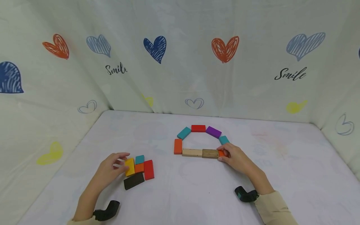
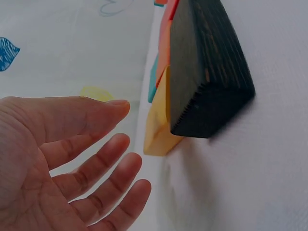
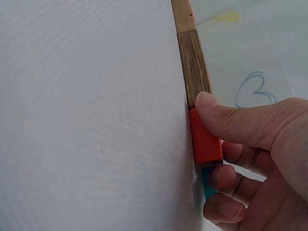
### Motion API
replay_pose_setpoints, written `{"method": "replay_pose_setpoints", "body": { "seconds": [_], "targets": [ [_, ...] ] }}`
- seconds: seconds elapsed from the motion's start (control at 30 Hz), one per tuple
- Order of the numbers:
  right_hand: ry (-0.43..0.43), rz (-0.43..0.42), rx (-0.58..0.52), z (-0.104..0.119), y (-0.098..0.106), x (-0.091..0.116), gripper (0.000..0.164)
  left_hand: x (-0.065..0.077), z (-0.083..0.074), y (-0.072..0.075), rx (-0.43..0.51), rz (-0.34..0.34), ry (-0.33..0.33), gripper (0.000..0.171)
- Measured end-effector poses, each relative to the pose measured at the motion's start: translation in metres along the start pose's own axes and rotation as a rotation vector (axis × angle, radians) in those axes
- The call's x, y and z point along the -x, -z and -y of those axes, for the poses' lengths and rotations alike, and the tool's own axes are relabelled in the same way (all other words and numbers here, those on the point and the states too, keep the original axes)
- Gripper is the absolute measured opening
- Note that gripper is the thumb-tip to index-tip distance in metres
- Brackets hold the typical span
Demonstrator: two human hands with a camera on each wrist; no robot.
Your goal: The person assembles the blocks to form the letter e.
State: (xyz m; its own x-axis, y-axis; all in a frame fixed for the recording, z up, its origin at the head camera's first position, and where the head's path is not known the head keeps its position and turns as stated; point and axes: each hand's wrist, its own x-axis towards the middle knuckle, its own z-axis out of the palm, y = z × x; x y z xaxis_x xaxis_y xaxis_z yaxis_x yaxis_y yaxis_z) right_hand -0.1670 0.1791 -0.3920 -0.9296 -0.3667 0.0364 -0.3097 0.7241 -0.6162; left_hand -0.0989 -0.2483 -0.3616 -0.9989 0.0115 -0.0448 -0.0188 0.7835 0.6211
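Observation:
At the right end of a row of blocks, my right hand (image 1: 234,156) pinches an orange block (image 3: 206,137) between thumb and fingers. That block meets a dark brown wooden block (image 1: 210,153), which adjoins a lighter wooden block (image 1: 192,152). Above this row curve an orange block (image 1: 178,146), a teal block (image 1: 184,133), a red block (image 1: 198,128), a purple block (image 1: 213,132) and another teal block (image 1: 224,140), forming a ring. My left hand (image 2: 82,163) hovers with fingers loosely spread beside a yellow block (image 1: 129,167), holding nothing.
Next to the yellow block lie a small teal block (image 1: 139,159), a small orange block (image 1: 139,168), a red block (image 1: 149,170) and a black block (image 1: 134,181). A white cloth covers the table (image 1: 191,200). Behind it hangs a curtain (image 1: 185,78) printed with hearts.

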Motion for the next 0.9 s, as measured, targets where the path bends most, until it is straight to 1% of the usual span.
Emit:
{"method": "replay_pose_setpoints", "body": {
  "seconds": [0.1, 0.3, 0.43, 0.67, 0.9],
  "targets": [
    [-0.002, 0.004, -0.003, 0.001, 0.000, 0.000, 0.032, 0.000, 0.004, -0.001, 0.009, 0.008, 0.030, 0.046],
    [-0.003, 0.003, -0.002, 0.001, 0.000, 0.000, 0.032, -0.003, 0.008, -0.002, 0.037, 0.063, 0.114, 0.056],
    [-0.006, -0.001, -0.002, 0.000, 0.000, 0.000, 0.032, -0.005, 0.011, -0.005, 0.055, 0.069, 0.144, 0.060],
    [-0.015, 0.005, -0.003, -0.002, -0.001, 0.000, 0.032, -0.007, 0.019, -0.008, 0.068, 0.106, 0.163, 0.063],
    [-0.014, 0.007, -0.006, -0.002, -0.001, 0.000, 0.031, -0.006, 0.020, -0.007, 0.068, 0.154, 0.125, 0.065]
  ]
}}
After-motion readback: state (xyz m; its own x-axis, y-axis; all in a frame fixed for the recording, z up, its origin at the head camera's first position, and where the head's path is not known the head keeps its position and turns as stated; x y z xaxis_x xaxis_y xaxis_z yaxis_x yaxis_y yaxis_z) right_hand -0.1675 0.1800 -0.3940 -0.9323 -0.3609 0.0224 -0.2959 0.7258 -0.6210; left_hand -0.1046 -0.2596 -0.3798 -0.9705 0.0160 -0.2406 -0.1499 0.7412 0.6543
